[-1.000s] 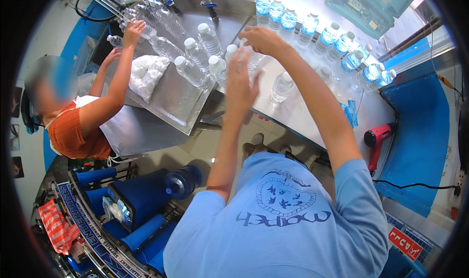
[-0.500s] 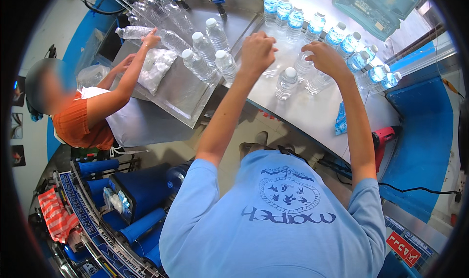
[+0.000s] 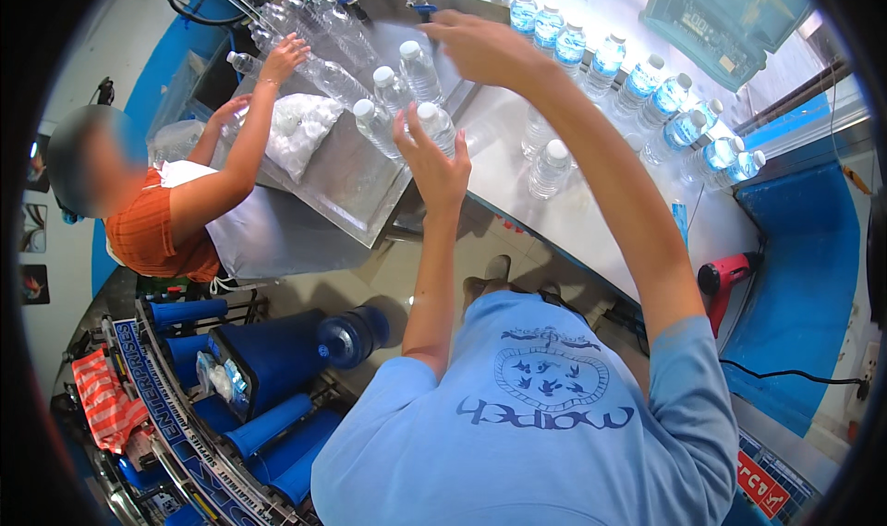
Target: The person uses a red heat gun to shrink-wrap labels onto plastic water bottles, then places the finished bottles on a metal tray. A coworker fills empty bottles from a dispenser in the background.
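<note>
My left hand (image 3: 436, 170) is at the near capped bottle (image 3: 437, 124) on the steel counter, its fingers and thumb spread to either side of it; whether they touch it I cannot tell. My right hand (image 3: 490, 50) stretches leftward above the gap between the counters, fingers extended, their tips blurred, nothing visible in them. Beside it stands another clear, filled, white-capped bottle (image 3: 421, 72), with more such bottles (image 3: 374, 129) close by. On the right-hand table, an unlabelled bottle (image 3: 551, 170) stands in front of others partly hidden by my right forearm.
Blue-labelled bottles (image 3: 639, 84) line the window side of the table (image 3: 490, 170). A red heat gun (image 3: 725, 281) lies at its right end. Left, a co-worker in an orange top (image 3: 185, 226) handles empty bottles beside a bag of white caps (image 3: 300, 133). A large blue jug (image 3: 351, 337) is on the floor.
Both my hands have moved left, from the unlabelled bottles on the right-hand table to the capped bottles on the steel counter. The co-worker's raised hand has shifted along the empty bottles.
</note>
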Motion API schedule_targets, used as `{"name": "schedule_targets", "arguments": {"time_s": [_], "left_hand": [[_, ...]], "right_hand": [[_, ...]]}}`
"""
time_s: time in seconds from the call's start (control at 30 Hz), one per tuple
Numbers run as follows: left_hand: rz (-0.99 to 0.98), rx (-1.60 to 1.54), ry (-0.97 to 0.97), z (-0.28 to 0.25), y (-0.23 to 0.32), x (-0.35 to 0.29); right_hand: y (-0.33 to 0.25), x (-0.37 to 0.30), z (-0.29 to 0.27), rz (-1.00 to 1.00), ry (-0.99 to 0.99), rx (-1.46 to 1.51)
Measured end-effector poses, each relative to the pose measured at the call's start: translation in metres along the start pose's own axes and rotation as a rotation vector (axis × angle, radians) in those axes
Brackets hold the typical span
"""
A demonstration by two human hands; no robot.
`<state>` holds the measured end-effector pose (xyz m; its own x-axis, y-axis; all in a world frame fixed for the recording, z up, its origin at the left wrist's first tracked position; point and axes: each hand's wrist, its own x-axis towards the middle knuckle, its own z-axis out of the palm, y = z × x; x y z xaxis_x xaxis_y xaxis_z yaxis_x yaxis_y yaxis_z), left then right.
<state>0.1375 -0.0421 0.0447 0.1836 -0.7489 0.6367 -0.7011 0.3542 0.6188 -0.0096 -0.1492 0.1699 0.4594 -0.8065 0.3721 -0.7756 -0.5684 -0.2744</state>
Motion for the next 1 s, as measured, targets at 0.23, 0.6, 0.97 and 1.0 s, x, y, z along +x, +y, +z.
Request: {"name": "schedule_targets", "arguments": {"time_s": [0.23,0.6,0.97,1.0], "left_hand": [[-0.310,-0.211,-0.077,0.037,-0.053,-0.025],[-0.345,-0.331,-0.215,0.039,-0.033,-0.037],[-0.317,-0.180,-0.343,0.053,-0.022,-0.052],[-0.299,-0.233,-0.358,0.053,-0.025,-0.053]], "right_hand": [[0.002,0.061,0.089,-0.116,-0.111,-0.154],[0.029,-0.011,0.034,-0.080,0.058,-0.305],[0.051,-0.058,0.025,-0.016,-0.345,-0.154],[0.046,-0.058,0.023,0.032,-0.334,-0.124]]}}
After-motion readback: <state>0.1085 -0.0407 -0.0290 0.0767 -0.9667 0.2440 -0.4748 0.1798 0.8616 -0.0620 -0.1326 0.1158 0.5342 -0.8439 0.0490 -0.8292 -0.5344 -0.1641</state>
